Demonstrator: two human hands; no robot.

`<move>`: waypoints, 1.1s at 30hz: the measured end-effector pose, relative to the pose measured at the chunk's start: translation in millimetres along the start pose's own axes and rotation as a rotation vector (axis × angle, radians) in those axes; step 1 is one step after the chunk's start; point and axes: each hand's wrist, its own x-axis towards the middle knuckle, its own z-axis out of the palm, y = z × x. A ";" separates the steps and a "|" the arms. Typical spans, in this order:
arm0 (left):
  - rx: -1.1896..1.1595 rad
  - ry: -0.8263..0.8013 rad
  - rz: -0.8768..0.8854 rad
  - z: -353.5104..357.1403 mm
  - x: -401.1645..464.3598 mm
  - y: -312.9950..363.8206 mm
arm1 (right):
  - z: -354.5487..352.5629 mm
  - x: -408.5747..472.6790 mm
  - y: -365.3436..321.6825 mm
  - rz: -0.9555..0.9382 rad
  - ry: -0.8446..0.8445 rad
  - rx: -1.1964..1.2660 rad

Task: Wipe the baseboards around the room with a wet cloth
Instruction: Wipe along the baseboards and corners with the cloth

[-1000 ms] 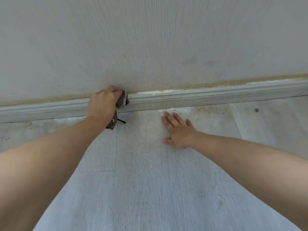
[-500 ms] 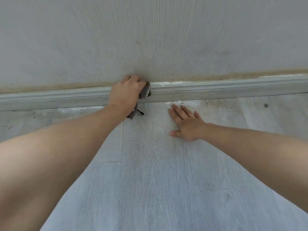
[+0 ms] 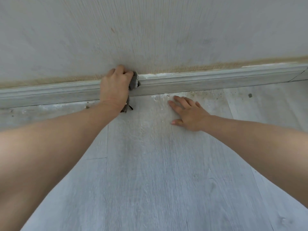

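Left hand (image 3: 115, 85) closed around grey cloth (image 3: 134, 80), pressing it against baseboard (image 3: 200, 80) at its top edge, where it meets the wall (image 3: 150, 30). A tail of cloth hangs below the wrist, touching the floor (image 3: 150, 164). Right hand (image 3: 188, 112) flat on floor, fingers spread, holding nothing, fingertips near baseboard's lower edge. White residue along top edge right of cloth. Dark specks on floor along baseboard to the right. Baseboard runs unobstructed both ways; a joint shows at far right.
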 end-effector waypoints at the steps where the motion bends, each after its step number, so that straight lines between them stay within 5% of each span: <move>1: 0.000 -0.014 0.027 -2.1 0.5 -3.1 | 0.1 0.9 -0.2 0.007 -0.005 -0.001; 5: -0.001 -0.090 0.085 -17.3 -0.3 -19.0 | -4.9 2.0 -2.8 0.022 -0.044 0.008; 16: 0.091 -0.044 -0.263 -11.6 -11.6 -27.7 | -0.8 3.9 -2.5 0.035 -0.074 0.013; 26: 0.019 -0.111 -0.038 -14.7 0.2 1.7 | -3.9 2.2 -6.3 0.063 -0.104 0.030; 33: 0.050 -0.083 -0.162 -21.9 -9.0 -30.1 | -4.8 1.9 -8.0 0.067 -0.117 0.054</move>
